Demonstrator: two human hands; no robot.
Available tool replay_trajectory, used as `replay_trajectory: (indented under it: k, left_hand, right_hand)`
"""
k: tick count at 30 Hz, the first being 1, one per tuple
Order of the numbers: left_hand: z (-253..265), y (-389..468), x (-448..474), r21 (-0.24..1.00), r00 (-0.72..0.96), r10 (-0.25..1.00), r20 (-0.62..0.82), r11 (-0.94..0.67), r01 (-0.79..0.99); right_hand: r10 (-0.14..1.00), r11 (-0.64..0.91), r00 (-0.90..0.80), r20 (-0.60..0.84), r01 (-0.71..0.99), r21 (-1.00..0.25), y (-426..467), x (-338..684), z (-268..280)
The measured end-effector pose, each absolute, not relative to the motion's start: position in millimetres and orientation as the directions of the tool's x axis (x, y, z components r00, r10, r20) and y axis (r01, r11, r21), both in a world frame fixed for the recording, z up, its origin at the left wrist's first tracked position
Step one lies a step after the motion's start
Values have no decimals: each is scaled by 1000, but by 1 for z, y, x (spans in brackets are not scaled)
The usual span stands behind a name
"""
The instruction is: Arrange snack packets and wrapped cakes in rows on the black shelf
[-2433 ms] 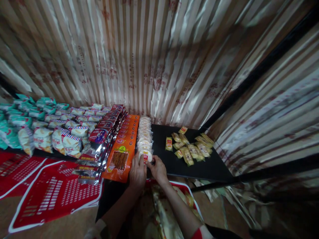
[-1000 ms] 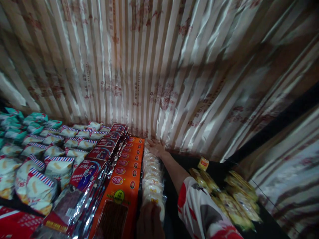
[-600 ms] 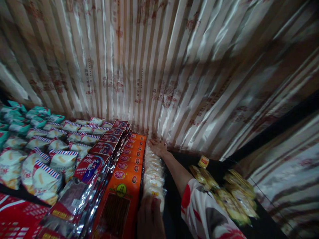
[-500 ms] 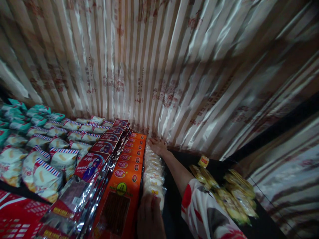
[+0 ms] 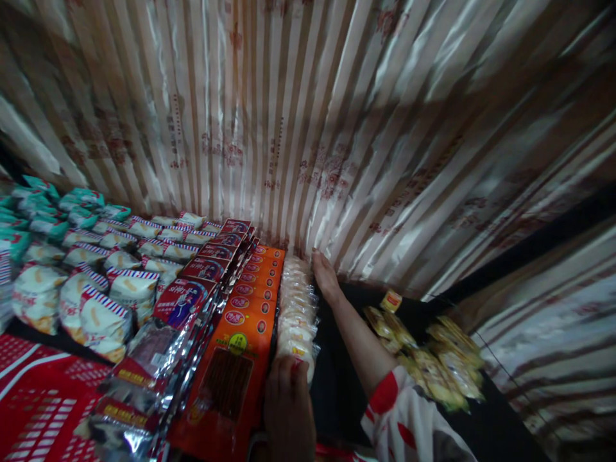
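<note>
A row of white snack packets in clear wrap (image 5: 296, 314) stands in a line on a dark surface. My left hand (image 5: 290, 401) is at the near end, its fingers laid against the closest packet; the thumb is hidden. Near the far end, my right hand (image 5: 326, 276) is beside the row on the right, fingers stretched toward the curtain, with a narrow gap between it and the packets. Left of the row lie overlapping orange snack packs (image 5: 250, 308), and beyond them dark red packs (image 5: 192, 289).
White bags with striped tops (image 5: 132, 289) and green bags (image 5: 51, 208) fill the left side. A red basket (image 5: 48, 398) is at lower left. Yellowish packets (image 5: 433, 366) and a small yellow packet (image 5: 391, 301) lie at right. A striped curtain (image 5: 289, 128) hangs behind.
My right hand has come off the top of the far packets and moved to their right side. My left hand stays at the near end. The view has shifted slightly, showing more basket.
</note>
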State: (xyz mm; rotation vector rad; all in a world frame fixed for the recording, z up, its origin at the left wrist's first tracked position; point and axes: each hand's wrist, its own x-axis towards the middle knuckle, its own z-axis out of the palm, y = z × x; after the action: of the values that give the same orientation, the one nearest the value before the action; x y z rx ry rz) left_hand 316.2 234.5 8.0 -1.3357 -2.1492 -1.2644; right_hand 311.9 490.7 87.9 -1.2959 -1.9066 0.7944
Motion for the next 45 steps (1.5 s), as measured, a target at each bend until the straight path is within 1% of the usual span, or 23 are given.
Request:
replay_trajectory:
  k: [2, 4, 5, 9, 13, 18, 23, 28, 30, 32, 34, 36, 40, 41, 43, 45]
  left_hand:
    - [12, 232, 315, 505, -488, 570, 661, 143, 851]
    - [16, 231, 313, 488, -464, 571, 678, 122, 864]
    - [17, 230, 311, 483, -458, 573, 680, 121, 867]
    - [22, 231, 307, 483, -476, 613, 630, 171, 859]
    - [23, 232, 304, 451, -457, 650, 607, 192, 872]
    - [23, 231, 302, 454, -455, 658, 600, 189, 871]
    - [21, 231, 304, 456, -454, 669, 588, 188, 870]
    - [24, 230, 305, 460, -445, 650, 616, 162, 873]
    - [28, 228, 304, 462, -438, 675, 594, 160, 872]
    - [33, 228, 302, 469, -424, 701, 574, 144, 871]
    - [37, 227, 301, 470, -388, 693, 608, 79, 879]
    - [39, 225, 300, 489, -357, 677, 643, -5, 872]
    - [39, 211, 304, 525, -241, 690, 683, -233, 818]
    - [38, 205, 305, 529, -198, 700, 686, -293, 796]
    - [35, 192, 310, 538, -98, 735, 671, -391, 747]
    - [31, 177, 317, 557, -2, 793, 610, -427, 712]
  right_hand:
    - [980, 184, -139, 145, 338, -923, 475, 323, 77]
    - [995, 71, -84, 57, 174, -982, 456, 329, 64]
    - [996, 36, -90, 24, 128, -991, 447, 328, 58]
    - [982, -42, -184, -47, 30, -999, 419, 316, 47]
    - [980, -51, -192, -41, -42, -998, 409, 304, 49]
    - [984, -14, -179, -4, -53, -999, 407, 304, 50]
    - [984, 14, -179, 15, -4, -1000, 414, 311, 50]
    - [978, 56, -206, 39, 75, -996, 423, 309, 50]
    - [974, 30, -225, 13, 72, -997, 423, 308, 53]
    - [974, -30, -222, -44, 65, -997, 421, 311, 58]
    - [979, -33, -198, -41, 45, -998, 415, 320, 63]
    - [988, 11, -153, 10, 5, -1000, 405, 336, 68]
    - [993, 116, -7, 118, -142, -983, 360, 389, 72]
    - [990, 140, 9, 140, -146, -979, 344, 405, 72]
    - [988, 150, -34, 153, -75, -986, 307, 436, 71]
    - [984, 125, -137, 113, 81, -989, 270, 464, 67]
